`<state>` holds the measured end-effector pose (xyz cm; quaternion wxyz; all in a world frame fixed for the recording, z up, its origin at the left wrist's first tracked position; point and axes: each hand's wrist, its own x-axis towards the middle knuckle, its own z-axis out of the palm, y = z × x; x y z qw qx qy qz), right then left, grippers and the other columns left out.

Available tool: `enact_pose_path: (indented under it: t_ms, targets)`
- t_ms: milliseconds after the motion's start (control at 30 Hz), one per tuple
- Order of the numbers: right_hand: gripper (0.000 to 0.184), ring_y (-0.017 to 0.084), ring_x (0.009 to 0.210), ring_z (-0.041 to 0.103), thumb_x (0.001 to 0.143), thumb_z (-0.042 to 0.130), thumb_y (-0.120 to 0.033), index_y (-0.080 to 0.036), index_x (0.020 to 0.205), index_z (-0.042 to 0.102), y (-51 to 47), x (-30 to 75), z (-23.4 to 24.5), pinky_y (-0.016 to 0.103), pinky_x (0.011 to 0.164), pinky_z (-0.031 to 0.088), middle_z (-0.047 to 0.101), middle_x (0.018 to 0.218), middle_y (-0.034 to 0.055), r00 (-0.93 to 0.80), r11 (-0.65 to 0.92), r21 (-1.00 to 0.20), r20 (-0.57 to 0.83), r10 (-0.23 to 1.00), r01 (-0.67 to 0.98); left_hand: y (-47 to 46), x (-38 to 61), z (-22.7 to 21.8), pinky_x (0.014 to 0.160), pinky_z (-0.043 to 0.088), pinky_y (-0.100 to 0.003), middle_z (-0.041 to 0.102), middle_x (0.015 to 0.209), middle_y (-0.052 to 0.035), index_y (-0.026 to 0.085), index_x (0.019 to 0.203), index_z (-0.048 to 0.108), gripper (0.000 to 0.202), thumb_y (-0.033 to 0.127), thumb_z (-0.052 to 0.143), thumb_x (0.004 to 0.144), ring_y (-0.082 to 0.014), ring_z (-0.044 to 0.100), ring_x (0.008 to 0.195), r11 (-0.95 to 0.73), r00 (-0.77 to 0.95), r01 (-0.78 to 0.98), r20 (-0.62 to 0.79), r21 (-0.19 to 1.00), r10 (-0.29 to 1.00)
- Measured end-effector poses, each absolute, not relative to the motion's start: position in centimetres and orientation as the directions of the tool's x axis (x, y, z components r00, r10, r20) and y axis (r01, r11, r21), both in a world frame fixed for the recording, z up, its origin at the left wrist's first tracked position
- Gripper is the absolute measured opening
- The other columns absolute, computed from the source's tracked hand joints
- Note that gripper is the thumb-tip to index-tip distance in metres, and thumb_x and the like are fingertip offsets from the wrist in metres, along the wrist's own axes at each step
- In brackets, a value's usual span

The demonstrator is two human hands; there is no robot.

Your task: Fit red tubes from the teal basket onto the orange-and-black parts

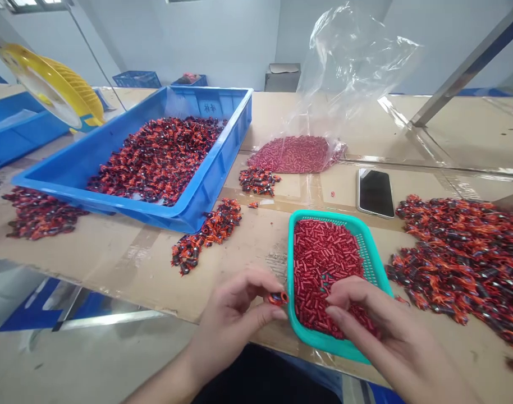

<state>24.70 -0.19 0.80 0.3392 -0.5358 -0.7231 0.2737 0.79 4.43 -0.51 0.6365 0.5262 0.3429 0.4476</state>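
Note:
Between thumb and forefinger, my left hand (235,317) pinches a small black-and-orange part (277,298), its round open end facing right. It is held just left of the green basket (291,269). My right hand (374,320) is over the basket's right side, thumb and fingertips pressed together; whether a piece is between them I cannot make out. Many short dark-red tubes (324,252) fill the basket. Loose black-and-orange parts (214,227) lie on the cardboard-covered table beyond my left hand.
A large blue tray (197,210) of black-and-orange parts stands left, near a yellow fan (54,90). A clear bag of red tubes (296,154) lies at the back. Right of the basket are a phone (375,192) and a big heap of parts (467,252). A metal post (462,70) rises behind.

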Motion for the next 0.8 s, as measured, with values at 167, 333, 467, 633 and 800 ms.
enact_pose_path:
  t_ms: [167,333,467,633,800]
  targets:
    - [0.011,0.011,0.091,0.07,0.1,0.066,-0.023,-0.032,0.105,0.065,-1.4,22.6,2.3,0.014,0.08,0.057,0.07,0.096,-0.0038,-0.131,0.298,-0.882,0.268,0.954,0.365,3.4,1.6,-0.3,0.093,0.06,-0.023,0.071,0.11,0.0013,0.028,0.101,0.074,0.02,0.011,0.076,0.093,-0.0136,0.075,0.1,0.156,0.47,-0.388,0.049,0.908,0.881]
    - [0.01,0.01,0.089,0.069,0.099,0.069,-0.024,-0.031,0.105,0.067,-1.6,22.2,1.3,0.014,0.08,0.057,0.069,0.095,-0.0029,-0.063,0.284,-0.902,0.279,0.958,0.326,2.9,1.9,-0.2,0.081,0.055,-0.012,0.073,0.095,0.0014,0.031,0.113,0.076,0.022,0.026,0.081,0.092,-0.0078,0.068,0.09,0.284,0.481,-0.367,-0.08,0.886,0.873]
    - [0.006,0.011,0.088,0.069,0.099,0.068,-0.027,-0.032,0.103,0.068,-2.0,22.4,0.7,0.014,0.077,0.057,0.07,0.093,-0.0027,-0.039,0.257,-0.909,0.259,0.965,0.328,2.8,2.2,-0.3,0.078,0.053,-0.011,0.071,0.092,0.0016,0.026,0.103,0.078,0.014,0.029,0.084,0.09,-0.006,0.065,0.085,0.386,0.493,-0.43,-0.146,0.816,0.858]
    - [0.007,0.01,0.087,0.07,0.099,0.069,-0.025,-0.032,0.101,0.069,-2.5,22.3,0.5,0.014,0.078,0.058,0.07,0.092,-0.0031,-0.022,0.256,-0.925,0.261,0.965,0.281,2.6,2.8,-0.4,0.084,0.058,-0.021,0.072,0.098,0.003,0.019,0.083,0.064,0.021,0.016,0.084,0.088,-0.0106,0.074,0.09,0.472,0.51,-0.535,-0.177,0.701,0.842]
    - [0.01,0.011,0.08,0.071,0.096,0.073,-0.024,-0.03,0.099,0.065,-2.6,21.5,0.6,0.017,0.072,0.06,0.069,0.089,-0.0025,0.007,0.26,-0.95,0.265,0.964,0.173,2.2,3.0,-0.9,0.078,0.055,-0.012,0.079,0.1,0.0032,0.021,0.089,0.058,0.029,0.011,0.084,0.088,-0.0047,0.07,0.086,0.437,0.524,-0.588,-0.092,0.68,0.847]
